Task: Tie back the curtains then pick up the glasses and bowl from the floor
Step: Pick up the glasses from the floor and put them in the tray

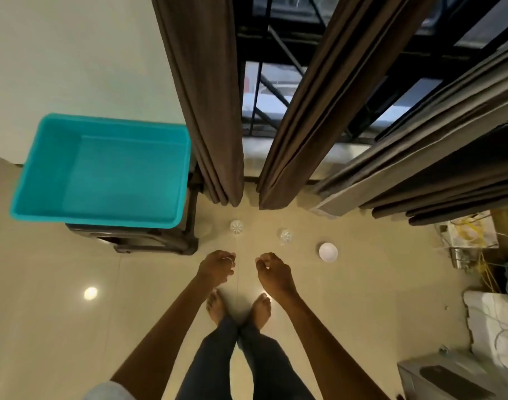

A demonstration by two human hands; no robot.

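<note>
Two brown curtains hang loose to the floor in front of me, the left curtain (pixel 209 111) and the right curtain (pixel 304 125), with a gap of barred window between them. Below them on the tiled floor stand two clear glasses, one glass (pixel 236 226) on the left and a second glass (pixel 285 235) further right, and a small white bowl (pixel 328 251) beyond it. My left hand (pixel 218 268) and my right hand (pixel 273 272) hover side by side above my bare feet, fingers curled. A thin pale cord loops at my left fingertips; a tiny pale bit shows at my right fingertips.
An empty teal plastic tub (pixel 102 168) rests on a dark stool (pixel 148 241) at the left, close to the left curtain. More curtain folds (pixel 437 174) hang at the right. Tangled wires and boxes (pixel 478 249) crowd the right wall, above a grey appliance (pixel 455 379).
</note>
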